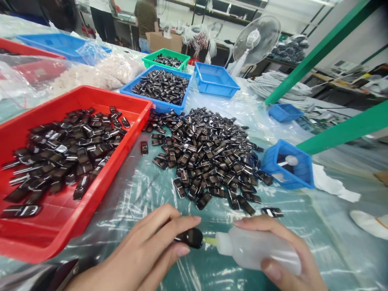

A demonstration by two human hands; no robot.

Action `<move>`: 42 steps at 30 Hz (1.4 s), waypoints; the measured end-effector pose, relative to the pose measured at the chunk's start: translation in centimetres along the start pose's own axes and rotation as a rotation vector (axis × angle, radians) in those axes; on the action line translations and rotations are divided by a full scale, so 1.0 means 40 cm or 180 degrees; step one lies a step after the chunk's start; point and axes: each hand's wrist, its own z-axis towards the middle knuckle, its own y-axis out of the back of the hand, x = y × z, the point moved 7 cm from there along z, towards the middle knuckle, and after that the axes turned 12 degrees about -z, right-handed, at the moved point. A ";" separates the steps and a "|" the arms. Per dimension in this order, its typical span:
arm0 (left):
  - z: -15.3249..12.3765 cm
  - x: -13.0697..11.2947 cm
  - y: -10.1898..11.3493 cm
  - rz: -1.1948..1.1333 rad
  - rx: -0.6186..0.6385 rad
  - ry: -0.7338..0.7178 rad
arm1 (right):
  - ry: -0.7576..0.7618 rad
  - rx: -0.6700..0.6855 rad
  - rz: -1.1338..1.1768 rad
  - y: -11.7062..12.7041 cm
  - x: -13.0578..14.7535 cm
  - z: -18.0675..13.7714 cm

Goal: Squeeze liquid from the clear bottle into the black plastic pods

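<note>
My left hand point(151, 242) pinches a small glossy black plastic part point(193, 237) between thumb and fingers, low in the head view. A translucent white squeeze bottle point(260, 248) lies on its side in my right hand point(291, 246), fingers wrapped round it. Its thin yellowish tip points left and meets or nearly meets the right end of the part; I cannot tell if they touch. Just beyond both hands spreads a large heap of similar black parts point(209, 149) on the plastic-covered green table point(130, 190).
At left stands a red tray point(100, 202) holding many such parts. Behind the heap are a filled blue bin point(182, 107), a green bin point(145, 60) and another blue bin point(216, 87). Green posts point(348, 127) and a small blue box point(298, 173) stand at right. People point(145, 18) are in the background.
</note>
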 end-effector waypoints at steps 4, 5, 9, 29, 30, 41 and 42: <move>0.007 0.004 -0.002 -0.0086 0.0132 0.0063 | 0.0255 0.0130 -0.0078 0.000 -0.004 0.003; 0.008 0.004 -0.001 -0.0105 0.0109 0.0058 | 0.0362 0.0149 -0.0108 0.000 -0.004 0.003; 0.004 0.004 -0.004 -0.0216 -0.0005 0.0002 | 0.0506 0.0141 -0.0237 0.003 -0.007 0.004; -0.002 0.004 -0.003 -0.0190 -0.0189 0.0014 | 0.0752 0.0124 -0.0350 0.000 0.001 0.004; -0.001 0.003 -0.004 -0.0155 -0.0148 0.0003 | 0.0754 0.0135 -0.0294 -0.001 0.003 0.004; -0.009 0.029 0.035 -0.0325 -0.1011 0.0297 | 0.0084 0.0671 0.0218 -0.043 -0.049 0.033; -0.011 0.033 0.039 -0.0334 -0.1125 0.0348 | 0.0151 0.0548 0.0146 -0.046 -0.053 0.038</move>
